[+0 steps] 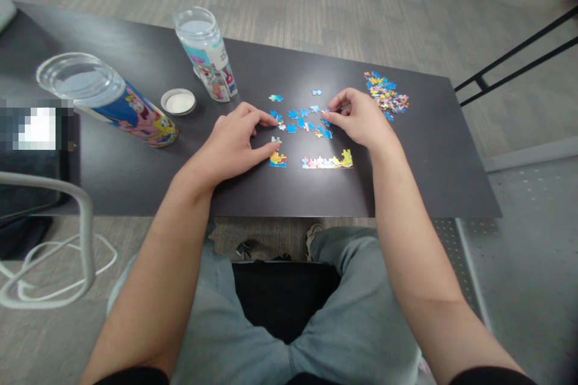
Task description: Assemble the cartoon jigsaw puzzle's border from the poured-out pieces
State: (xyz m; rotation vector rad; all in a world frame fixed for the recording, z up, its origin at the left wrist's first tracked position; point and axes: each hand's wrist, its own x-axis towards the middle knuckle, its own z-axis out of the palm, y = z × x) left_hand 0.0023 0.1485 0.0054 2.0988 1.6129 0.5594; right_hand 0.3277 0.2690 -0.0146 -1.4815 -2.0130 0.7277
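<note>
Loose blue jigsaw pieces (292, 114) lie on the dark table between my two hands. My left hand (237, 141) rests at their left side, thumb and forefinger apart, fingertips beside a few pieces. Just below its thumb is a small joined corner section (277, 160) in yellow, red and blue. To the right, my right hand (359, 118) has thumb and forefinger pinched at a blue puzzle piece (325, 116), partly hidden by the fingertips. A joined strip of pink and yellow pieces (326, 161) lies nearer the front edge.
A pile of mixed puzzle pieces (387, 95) lies at the right. Two clear cartoon-printed canisters, one tall (135, 108) and one farther back (210, 63), stand at the left near a round lid (178, 101). A white cable (85, 240) loops at the lower left.
</note>
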